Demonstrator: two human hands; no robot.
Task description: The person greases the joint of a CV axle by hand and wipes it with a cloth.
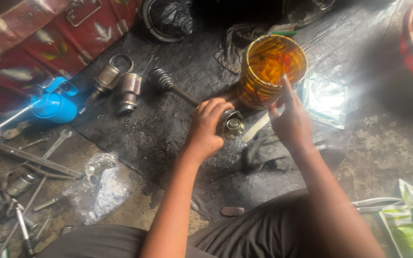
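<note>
Left hand grips the axle joint at centre frame — right hand, fingers spread and empty, reaches into the yellow tub; greasing looks unfinished.

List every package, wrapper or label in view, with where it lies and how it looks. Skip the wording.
Foil pouch: right of the yellow tub, beyond the right hand; flat, silvery green, shiny.
Green sachets: bottom right corner; flat, green and white, overlapping.
Clear plastic bag: on the ground below the left hand; crumpled, transparent.
No signs or screens.
</note>
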